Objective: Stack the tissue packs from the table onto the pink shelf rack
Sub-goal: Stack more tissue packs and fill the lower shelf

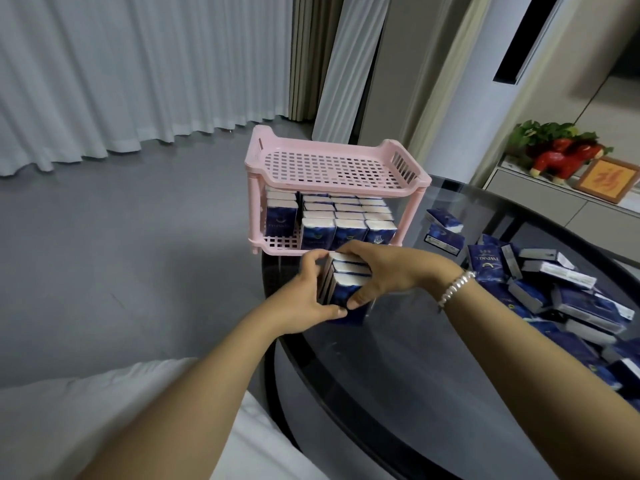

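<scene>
Centre of frame: a bundle of navy tissue packs (347,285), several pressed face to face with white top edges showing, held between two bare hands just in front of the pink shelf rack (332,168). Left hand (306,299) grips the bundle's left side, thumb curled along its near lower edge, fingers wrapped toward the far side. Right hand (388,268) clamps the bundle from the right, fingers curled over the top of the packs; a beaded silver bracelet (453,287) sits on that wrist. The rack stands at the far left edge of a round dark glass table (398,375), upper centre of frame; its perforated top tier is bare, and its lower tier holds upright rows of stored packs (346,220), navy fronts facing the viewer. Right side of frame: a loose heap of tissue packs (568,299) lying at all angles on the glass, reaching to the right edge. Upper right: a red toy figure (561,161) with green foliage and a framed picture (607,180) on a pale cabinet. Upper left: white pleated curtains (121,71) over a grey floor. Lower left: a white cushion or garment (69,410); which one cannot be told.
</scene>
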Demonstrator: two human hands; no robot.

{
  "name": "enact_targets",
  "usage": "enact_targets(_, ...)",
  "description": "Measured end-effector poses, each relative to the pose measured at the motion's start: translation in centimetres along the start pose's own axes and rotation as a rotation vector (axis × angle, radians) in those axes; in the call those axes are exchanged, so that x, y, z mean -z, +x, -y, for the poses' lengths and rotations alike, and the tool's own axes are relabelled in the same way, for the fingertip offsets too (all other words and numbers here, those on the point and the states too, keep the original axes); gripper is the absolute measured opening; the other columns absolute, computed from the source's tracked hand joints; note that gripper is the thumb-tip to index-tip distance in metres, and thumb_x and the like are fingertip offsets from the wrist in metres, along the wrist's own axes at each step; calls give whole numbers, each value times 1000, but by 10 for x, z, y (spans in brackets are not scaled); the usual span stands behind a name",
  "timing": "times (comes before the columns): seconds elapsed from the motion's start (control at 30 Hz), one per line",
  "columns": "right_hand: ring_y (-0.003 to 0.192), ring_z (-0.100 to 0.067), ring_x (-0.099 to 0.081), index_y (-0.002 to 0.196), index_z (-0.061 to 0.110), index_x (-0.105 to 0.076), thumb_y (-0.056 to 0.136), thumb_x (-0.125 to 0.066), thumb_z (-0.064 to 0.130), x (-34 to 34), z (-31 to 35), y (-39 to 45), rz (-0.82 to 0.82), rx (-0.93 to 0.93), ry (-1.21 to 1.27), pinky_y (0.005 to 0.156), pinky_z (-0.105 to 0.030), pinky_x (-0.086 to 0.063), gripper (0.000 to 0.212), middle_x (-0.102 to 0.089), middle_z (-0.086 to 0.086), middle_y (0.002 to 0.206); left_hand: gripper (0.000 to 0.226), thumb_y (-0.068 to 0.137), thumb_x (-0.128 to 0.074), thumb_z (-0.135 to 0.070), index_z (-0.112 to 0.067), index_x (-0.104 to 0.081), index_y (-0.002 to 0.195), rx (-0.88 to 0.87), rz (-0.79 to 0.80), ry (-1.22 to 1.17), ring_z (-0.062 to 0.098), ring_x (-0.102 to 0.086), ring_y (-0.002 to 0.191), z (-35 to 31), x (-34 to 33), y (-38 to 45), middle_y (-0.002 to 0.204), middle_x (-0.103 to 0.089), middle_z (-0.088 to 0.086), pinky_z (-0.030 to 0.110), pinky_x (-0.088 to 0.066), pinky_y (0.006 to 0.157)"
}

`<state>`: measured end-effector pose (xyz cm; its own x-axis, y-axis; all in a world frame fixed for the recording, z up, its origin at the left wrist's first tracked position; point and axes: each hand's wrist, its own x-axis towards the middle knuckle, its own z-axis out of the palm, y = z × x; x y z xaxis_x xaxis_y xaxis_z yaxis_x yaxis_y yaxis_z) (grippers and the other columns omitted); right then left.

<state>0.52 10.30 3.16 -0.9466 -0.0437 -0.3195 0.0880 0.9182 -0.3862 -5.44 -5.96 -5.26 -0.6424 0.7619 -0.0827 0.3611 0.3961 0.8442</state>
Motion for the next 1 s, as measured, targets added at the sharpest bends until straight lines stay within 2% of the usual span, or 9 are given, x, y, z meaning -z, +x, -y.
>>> enact_targets(0.1, 103, -12, -52, 128, 22, -43, 66, -82, 32, 8, 9, 17, -29, 51, -2, 89, -26, -44, 73, -55, 8, 115, 91, 78, -76, -30, -32, -9, 140, 16, -89, -41, 17, -32, 139, 7, 10, -3, 155, -25, 4, 36, -30, 115)
enact_targets(0.27, 101, -16, -54, 122, 18, -49, 68, -81, 29, 12, 22, 39, -172, 146, 36, 90, -30, -46, 64, -58, 0, 113, 72, 76, -79, -22, -18, -30, 128, 20, -398, -130, 12, -46, 120, 15, 26, -6, 131, -45, -1, 28, -38, 105)
enact_targets(0.43, 101, -6, -50, 126, 17, -48, 68, -82, 24, 7, 37, 62, -250, 201, 95, 75, -3, -38, 68, -54, 6, 113, 82, 72, -82, -19, -11, -31, 137, 69, -630, -112, 14, -43, 124, 26, 41, -9, 138, -34, 5, 19, -31, 100)
enact_targets(0.53, 106, -10, -46, 130, 13, -46, 68, -82, 23, 5, 41, 78, -293, 210, 106, 77, -5, -36, 72, -50, 3, 116, 97, 77, -78, -23, -12, -14, 150, 109, -616, -103, 19, -24, 141, 31, 51, -9, 153, -16, 5, 25, -23, 109)
enact_targets(0.63, 120, -18, -42, 133, 13, -42, 67, -82, 29, 4, 42, 91, -355, 185, 28, 100, -28, -37, 78, -47, -2, 129, 96, 83, -71, -23, -16, -6, 153, 98, -569, -112, 15, -11, 147, 34, 56, -4, 160, -4, 1, 24, -15, 113)
enact_targets(0.7, 127, -19, -39, 136, 14, -41, 67, -82, 32, 4, 41, 98, -356, 164, 51, 109, -38, -33, 82, -44, -2, 137, 92, 84, -70, -21, -15, -9, 153, 91, -568, -135, 15, -13, 147, 36, 58, 2, 161, -8, 1, 23, -16, 113)
enact_targets(0.77, 132, -18, -38, 139, 17, -39, 67, -81, 34, 4, 41, 104, -349, 174, 108, 112, -41, -32, 85, -42, 0, 143, 83, 83, -72, -19, -17, -23, 149, 66, -577, -172, 18, -29, 140, 38, 60, 9, 154, -26, 1, 21, -27, 105)
enact_targets(0.9, 135, -17, -34, 144, 25, -33, 70, -76, 35, 8, 44, 112, -337, 180, 119, 112, -40, -32, 86, -35, 6, 149, 68, 80, -74, -21, -14, -37, 137, 96, -611, -242, 15, -50, 109, 39, 59, 19, 133, -44, 2, 23, -38, 85)
enact_targets(1.0, 137, -14, -30, 146, 21, -30, 80, -72, 27, 15, 40, 120, -282, 161, 93, 105, -17, -22, 78, -33, 4, 149, 64, 81, -74, -24, -11, -38, 132, 138, -634, -226, 16, -49, 97, 39, 61, 25, 129, -46, 5, 25, -39, 78)
